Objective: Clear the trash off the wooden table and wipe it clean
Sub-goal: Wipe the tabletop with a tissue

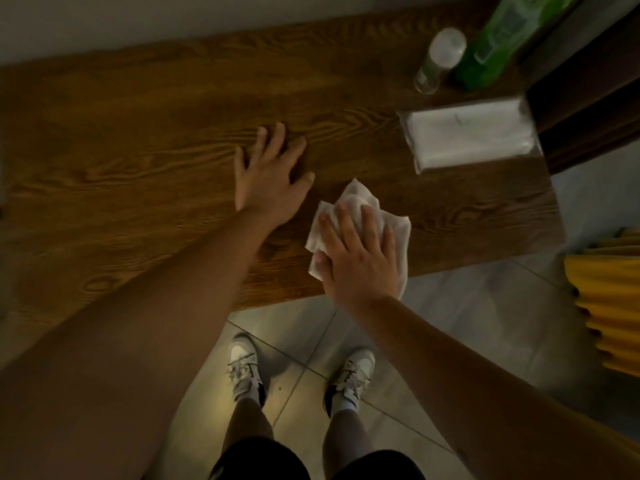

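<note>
Wiping near the front edge of the wooden table, toward its right end, with a crumpled white tissue pinned flat under the right hand. Fingers spread and nearly straight over the wad, pressing down rather than pinching it; nothing curled round it. Left hand laid palm-down on the bare wood just beside, fingers splayed, holding nothing, seemingly braced for balance.

Judged soft, thin and very light, that tissue: likely to bunch, slide out from under the palm or tear if dragged hard across the grain. Best kept under a broad flat palm with the folds gathered in the middle, and, for lifting, pinched at the thick bunched centre rather than at a loose corner.

Seen at the far right corner: a clear plastic pack of tissues lying flat, with a small white-capped bottle and a green bottle behind it near the back edge. No loose trash visible on the wood. Appeared well into the wiping stage, with the left stretch of the top perhaps still to cover.
</note>
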